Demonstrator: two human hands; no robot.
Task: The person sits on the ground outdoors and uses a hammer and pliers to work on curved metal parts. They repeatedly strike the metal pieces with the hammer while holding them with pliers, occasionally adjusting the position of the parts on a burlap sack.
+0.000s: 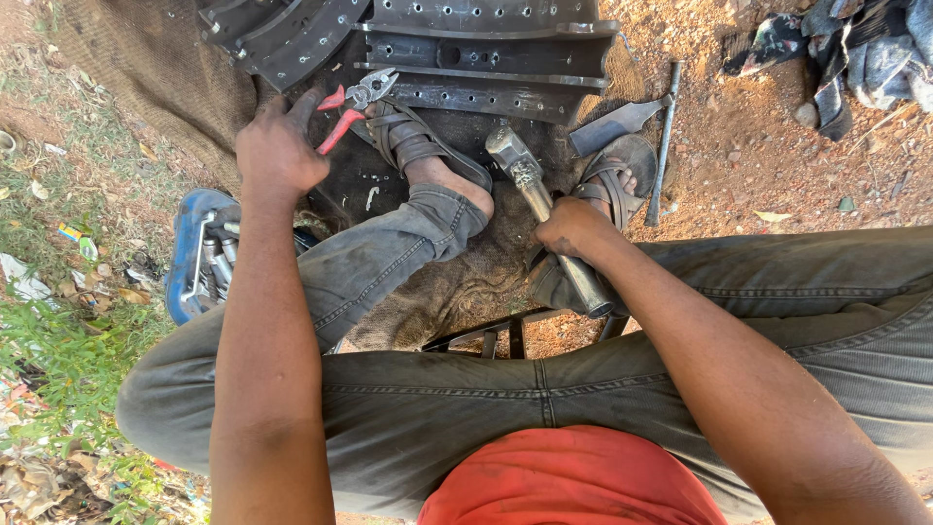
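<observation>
Head view looks down on a person seated over bare, reddish ground, knees apart in grey trousers, with a red shirt at the bottom edge. At the far left lies grass with scattered litter, and just right of it a blue tool case (187,255) sits open on the ground, sockets showing inside. Above that, the left hand (279,146) rests knuckles-up on a dark mat (369,185), fingers curled around one red handle of a pair of pliers (352,107); the metal nose of the pliers points toward the stacked dark metal brake shoes (466,49) along the top edge of the mat. Next to the pliers, a sandalled foot (428,156) is planted on the mat. Further right, the right hand (573,231) is closed tight around the steel shaft of a hammer (535,190), whose head stands up just in front of the brake shoes. Beside that hand a second sandalled foot (612,175) shows, with a flat chisel (617,124) and a thin metal rod (666,136) lying on the dirt. A heap of cloth (855,49) fills the top right corner.
</observation>
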